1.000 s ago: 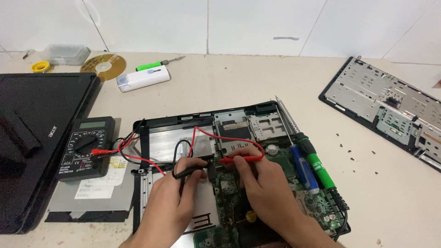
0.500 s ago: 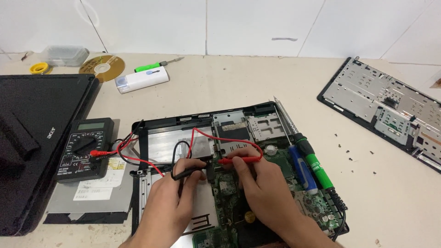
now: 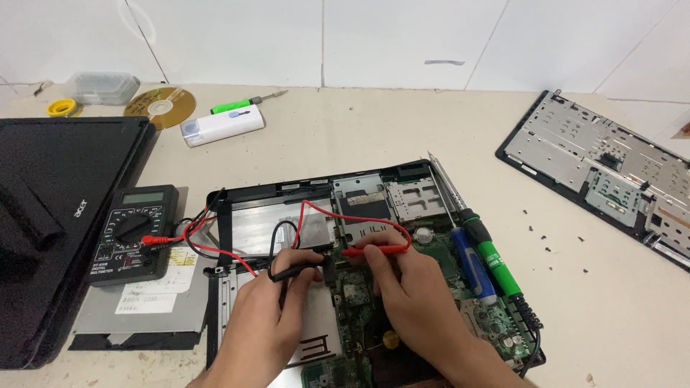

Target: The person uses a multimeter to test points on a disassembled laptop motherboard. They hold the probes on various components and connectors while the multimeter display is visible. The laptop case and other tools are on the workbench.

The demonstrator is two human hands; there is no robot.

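black probe (image 3: pixel 291 271) pinched in left hand (image 3: pixel 262 323), red probe (image 3: pixel 374 251) in right hand (image 3: pixel 410 294).

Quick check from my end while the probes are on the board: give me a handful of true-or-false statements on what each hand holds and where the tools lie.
1. The left hand holds the black probe. True.
2. The right hand holds a screwdriver. False: it holds the red probe over the circuit board.
3. The meter lies to the right of the open laptop base. False: it lies to its left, beside the black laptop lid.
4. A green-handled tool rests along the right side of the base. True.
5. The disc lies on the circuit board. False: it lies at the far left of the table.
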